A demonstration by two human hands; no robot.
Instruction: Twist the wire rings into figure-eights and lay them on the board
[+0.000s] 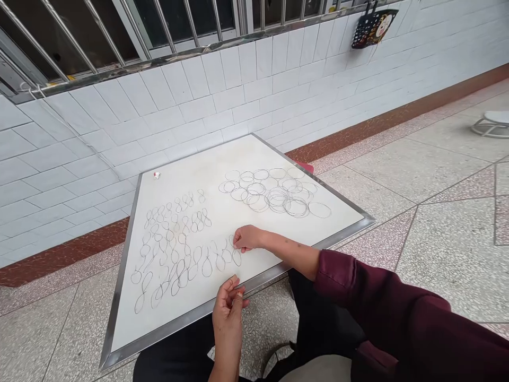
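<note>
Thin dark wire loops (186, 249), twisted into figure-8s, lie in rows on the white metal-edged board (246, 159); the right hand (246, 239) pinches 1, the left hand (228, 305) curls loosely, apparently empty. Placing calls for row alignment.

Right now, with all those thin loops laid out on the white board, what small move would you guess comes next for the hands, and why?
Probably the right hand sets down or straightens the twisted loop under its fingertips, closing the front row. That hand rests pinched at the row's end. Round rings lie heaped farther back, and the left hand waits at the board's near edge, fingers curled; whether it holds a ring I cannot tell.
</note>
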